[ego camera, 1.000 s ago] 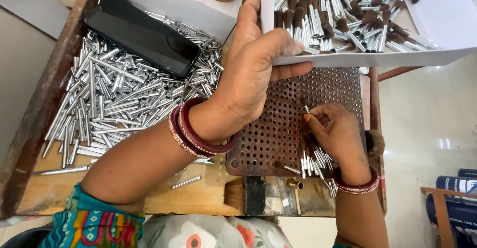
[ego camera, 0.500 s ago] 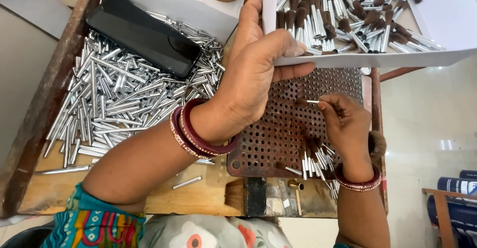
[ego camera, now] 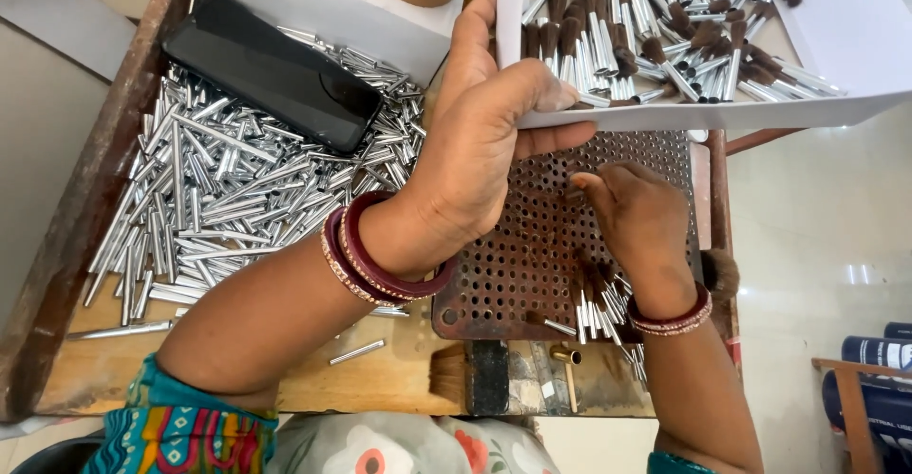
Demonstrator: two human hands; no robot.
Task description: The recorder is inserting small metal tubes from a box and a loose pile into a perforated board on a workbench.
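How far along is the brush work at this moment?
Done: a few brushes stand in the perforated plate's near corner. In hand: the left hand holds the white tray of brushes; the right hand rests on the plate. Left: most holes are empty, and many loose metal tubes remain.

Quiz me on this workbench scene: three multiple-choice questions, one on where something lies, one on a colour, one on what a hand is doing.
1. Where does the black phone lie?
A. on the heap of metal tubes
B. on the perforated plate
C. in the white tray

2. What colour are the bangles on the left wrist?
A. green
B. dark red
C. white

3. What is the left hand doing?
A. resting flat on the table
B. holding the phone
C. gripping the white tray's edge

Answers:
1 A, the phone sits on top of the silver tubes.
2 B, the bands are maroon.
3 C, thumb and fingers clasp the tray's corner, while the right hand rests on the plate.
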